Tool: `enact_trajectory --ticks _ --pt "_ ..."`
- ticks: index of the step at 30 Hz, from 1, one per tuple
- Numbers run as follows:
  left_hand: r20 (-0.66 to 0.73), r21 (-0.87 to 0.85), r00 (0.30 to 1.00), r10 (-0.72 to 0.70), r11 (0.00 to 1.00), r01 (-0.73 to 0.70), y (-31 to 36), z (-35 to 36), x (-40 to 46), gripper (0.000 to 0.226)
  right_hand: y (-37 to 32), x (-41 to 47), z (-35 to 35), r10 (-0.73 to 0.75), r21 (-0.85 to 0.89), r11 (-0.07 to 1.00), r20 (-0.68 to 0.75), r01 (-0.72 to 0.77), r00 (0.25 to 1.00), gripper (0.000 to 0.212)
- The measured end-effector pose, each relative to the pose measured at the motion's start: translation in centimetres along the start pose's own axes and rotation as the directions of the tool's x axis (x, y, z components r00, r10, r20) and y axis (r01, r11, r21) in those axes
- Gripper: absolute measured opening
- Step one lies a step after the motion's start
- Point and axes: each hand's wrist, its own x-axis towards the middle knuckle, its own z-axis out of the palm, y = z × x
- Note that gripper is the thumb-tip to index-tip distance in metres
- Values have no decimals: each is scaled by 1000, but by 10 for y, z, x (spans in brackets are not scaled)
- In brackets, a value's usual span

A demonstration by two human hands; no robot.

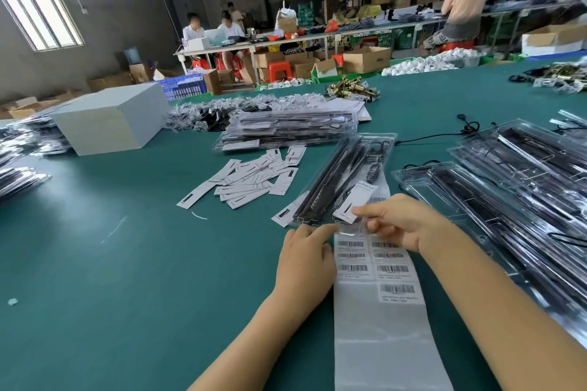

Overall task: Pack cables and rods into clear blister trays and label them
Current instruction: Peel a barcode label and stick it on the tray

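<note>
A clear blister tray [352,174] with black rods and a coiled cable lies slanted in front of me on the green table. A long strip of barcode labels [378,267] runs from under it toward me. My left hand [306,259] rests on the strip's left edge, its forefinger stretched across the top of the strip. My right hand [403,220] hovers over the strip's upper end, thumb and forefinger pinching a barcode label by the tray's white card [355,200].
Loose white cards [251,179] lie scattered to the left. A stack of packed trays [292,128] sits behind, more trays [521,187] crowd the right. A grey box [111,119] stands far left. People work at benches beyond.
</note>
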Motion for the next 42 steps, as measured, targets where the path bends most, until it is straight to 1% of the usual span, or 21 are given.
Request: enact_trajectory --ticks 3,4,5,8,10,12,14,15,18,20,23,24,26,28,31,33,36,38,39,40,42 --pt "-3 -57 1000 1 998 -2 6 -1 -1 46 4 -3 6 -30 -229 973 24 34 999 32" --pt "5 -84 1000 -6 996 7 7 -2 0 47 7 -3 9 -47 -229 972 34 54 998 38" --pt "15 -118 1000 -20 993 22 8 -4 2 47 8 -2 12 -51 -165 985 54 59 997 41" --pt "33 -232 996 -84 969 90 14 -11 15 42 11 2 18 -55 145 989 79 43 995 48" --pt "-53 -330 982 -182 931 154 20 -13 27 37 9 4 20 -94 247 966 72 74 993 45" --pt "-139 -519 922 -361 819 243 25 -12 37 22 7 4 19 -130 319 943 75 99 989 39" --pt "-107 -732 863 -494 626 268 24 -10 44 12 7 4 15 -142 363 927 93 99 986 39" --pt "-84 -799 857 -509 548 248 20 -10 46 17 7 3 13 -147 366 925 106 99 983 41" --pt "16 -926 862 -506 317 203 0 -17 52 46 7 -1 9 -172 367 924 150 107 974 42" --pt "120 -946 881 -457 217 242 -12 -20 53 50 5 -3 9 -145 360 930 164 77 976 38" --pt "220 -926 913 -343 222 306 -17 -21 53 40 2 -8 20 -49 305 952 97 17 994 35" --pt "247 -931 912 -328 182 318 -18 -21 54 34 1 -11 28 -40 292 956 74 17 996 35" --pt "321 -935 897 -304 50 351 -19 -24 56 20 4 -16 45 -50 302 953 45 34 998 33" --pt "377 -924 885 -272 -39 381 -22 -27 57 13 6 -23 58 -68 325 943 -3 65 998 22" --pt "401 -915 885 -235 -65 397 -27 -28 56 17 11 -27 69 -122 279 950 -94 144 988 18" --pt "395 -919 895 -208 -88 385 -29 -28 56 19 14 -30 72 -212 178 957 -113 230 971 18" --pt "349 -934 922 -166 -148 326 -34 -29 59 29 14 -32 70 -362 -29 932 -73 361 929 18" --pt "308 -937 941 -139 -215 275 -38 -30 61 24 8 -30 59 -409 -98 909 -19 406 912 20" --pt "285 -941 951 -117 -225 255 -39 -31 62 19 4 -29 51 -421 -104 902 0 418 907 21" --pt "272 -949 958 -91 -191 251 -39 -32 61 15 1 -27 42 -427 -90 900 11 426 904 23" --pt "282 -959 959 -29 -45 280 -37 -30 59 21 -3 -23 27 -444 -62 894 4 443 896 31"
